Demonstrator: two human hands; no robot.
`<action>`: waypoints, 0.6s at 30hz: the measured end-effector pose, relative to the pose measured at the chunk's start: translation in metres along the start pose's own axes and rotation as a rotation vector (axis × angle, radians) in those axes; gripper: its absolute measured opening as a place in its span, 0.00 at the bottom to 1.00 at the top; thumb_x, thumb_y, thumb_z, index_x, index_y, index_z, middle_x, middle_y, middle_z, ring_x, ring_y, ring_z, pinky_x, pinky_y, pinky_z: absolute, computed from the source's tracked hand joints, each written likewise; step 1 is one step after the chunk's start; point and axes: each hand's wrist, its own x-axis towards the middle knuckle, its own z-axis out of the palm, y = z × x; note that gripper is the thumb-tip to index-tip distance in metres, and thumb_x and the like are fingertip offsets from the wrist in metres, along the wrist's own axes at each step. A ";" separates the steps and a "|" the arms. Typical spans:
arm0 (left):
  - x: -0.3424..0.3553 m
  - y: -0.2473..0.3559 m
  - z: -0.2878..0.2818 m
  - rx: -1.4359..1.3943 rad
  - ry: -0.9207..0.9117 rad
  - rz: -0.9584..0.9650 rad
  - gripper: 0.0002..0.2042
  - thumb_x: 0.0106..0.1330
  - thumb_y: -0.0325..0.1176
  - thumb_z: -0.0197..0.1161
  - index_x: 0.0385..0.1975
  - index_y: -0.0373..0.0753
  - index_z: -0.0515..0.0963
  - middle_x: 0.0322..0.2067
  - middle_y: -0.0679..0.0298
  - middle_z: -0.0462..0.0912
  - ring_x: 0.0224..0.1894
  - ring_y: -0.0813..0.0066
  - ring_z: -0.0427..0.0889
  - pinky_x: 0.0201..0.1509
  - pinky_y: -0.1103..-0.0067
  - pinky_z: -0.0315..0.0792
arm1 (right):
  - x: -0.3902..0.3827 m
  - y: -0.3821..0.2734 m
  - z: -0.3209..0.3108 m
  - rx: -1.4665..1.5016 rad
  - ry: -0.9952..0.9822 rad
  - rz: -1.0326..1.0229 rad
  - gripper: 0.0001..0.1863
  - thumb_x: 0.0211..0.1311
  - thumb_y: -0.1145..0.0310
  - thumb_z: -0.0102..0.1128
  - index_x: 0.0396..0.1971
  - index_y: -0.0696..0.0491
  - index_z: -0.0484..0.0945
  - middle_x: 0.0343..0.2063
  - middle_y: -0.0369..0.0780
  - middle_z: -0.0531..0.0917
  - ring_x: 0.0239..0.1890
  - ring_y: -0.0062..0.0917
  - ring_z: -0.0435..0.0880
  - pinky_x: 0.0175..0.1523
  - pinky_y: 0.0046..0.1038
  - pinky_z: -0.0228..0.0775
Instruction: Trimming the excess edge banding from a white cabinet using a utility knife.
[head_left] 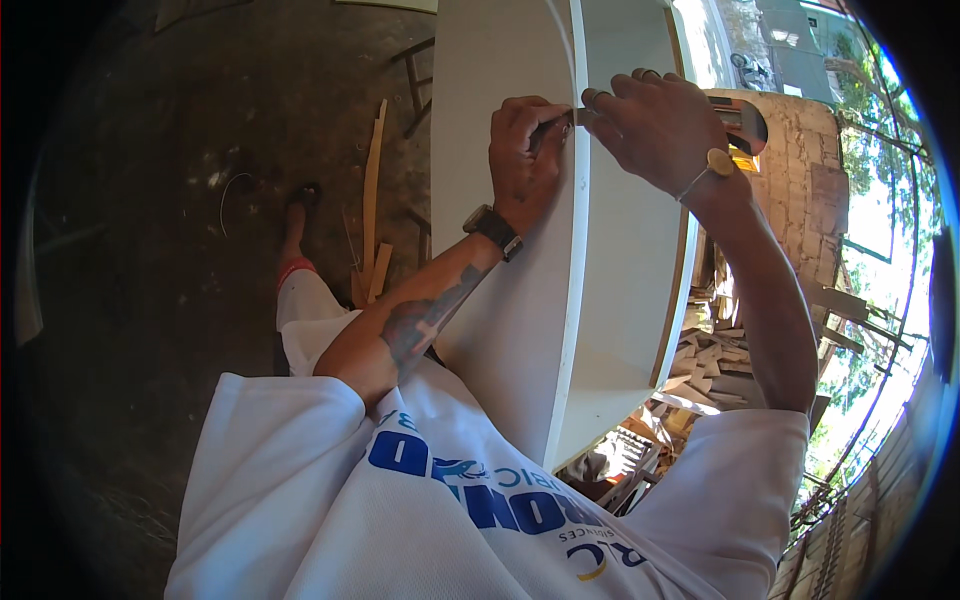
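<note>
A large white panel box, like a cabinet carcass (627, 250), stands in front of me, its long narrow edge (578, 260) running away from my body. At its far part, my left hand (527, 150) is closed, fingers pinched against the left side of that edge; a small dark piece shows at the fingertips, too small to name. Across from it, my right hand (655, 125) has its fingers curled down at the same edge, close to the left fingertips. What it grips is hidden under the fingers. A thin pale strip (562, 35) curves up from the edge beyond both hands.
Long wood offcuts (372, 190) lean on the dark floor (150, 300) at left. Right of the box are an orange-and-black object (740, 125), a rough block-like surface (800, 180) and a heap of wood scraps (710, 365). Another leg and foot (296, 220) show at left.
</note>
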 end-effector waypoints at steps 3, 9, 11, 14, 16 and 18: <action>-0.010 0.002 -0.003 -0.011 -0.004 -0.015 0.07 0.62 0.21 0.63 0.39 0.39 0.81 0.40 0.61 0.77 0.44 0.65 0.75 0.46 0.73 0.73 | -0.008 -0.008 -0.002 -0.038 -0.059 0.012 0.10 0.66 0.58 0.59 0.41 0.45 0.84 0.28 0.35 0.81 0.38 0.28 0.84 0.43 0.31 0.77; -0.020 0.004 -0.013 0.026 -0.046 0.014 0.09 0.62 0.21 0.64 0.40 0.40 0.81 0.41 0.61 0.78 0.45 0.64 0.75 0.48 0.72 0.73 | -0.018 -0.022 -0.004 0.002 -0.017 0.047 0.05 0.60 0.66 0.60 0.32 0.46 0.84 0.27 0.38 0.84 0.38 0.32 0.87 0.42 0.33 0.77; -0.020 0.004 -0.013 0.028 -0.048 0.024 0.09 0.62 0.21 0.64 0.40 0.40 0.81 0.41 0.61 0.78 0.46 0.64 0.75 0.48 0.72 0.73 | -0.018 -0.021 -0.003 0.028 -0.018 0.041 0.05 0.60 0.66 0.61 0.32 0.46 0.85 0.27 0.37 0.84 0.38 0.31 0.87 0.41 0.33 0.77; -0.021 0.000 -0.009 0.064 -0.085 -0.006 0.09 0.62 0.20 0.64 0.41 0.39 0.81 0.41 0.61 0.78 0.46 0.64 0.75 0.47 0.73 0.73 | -0.017 -0.016 0.000 0.013 -0.052 0.029 0.05 0.59 0.67 0.62 0.32 0.47 0.85 0.28 0.37 0.85 0.38 0.31 0.87 0.40 0.32 0.77; -0.026 0.001 -0.009 0.035 -0.092 -0.017 0.10 0.62 0.20 0.64 0.41 0.39 0.81 0.41 0.61 0.78 0.46 0.64 0.75 0.47 0.73 0.74 | -0.023 -0.017 -0.002 0.031 -0.049 0.030 0.05 0.58 0.66 0.63 0.32 0.47 0.86 0.28 0.37 0.84 0.37 0.30 0.87 0.40 0.31 0.77; -0.033 0.003 -0.011 0.021 -0.097 -0.026 0.10 0.61 0.19 0.64 0.41 0.39 0.81 0.41 0.60 0.78 0.46 0.63 0.75 0.46 0.73 0.74 | -0.028 -0.022 -0.002 0.060 -0.041 0.035 0.05 0.57 0.66 0.63 0.32 0.47 0.86 0.28 0.36 0.84 0.37 0.29 0.87 0.40 0.31 0.77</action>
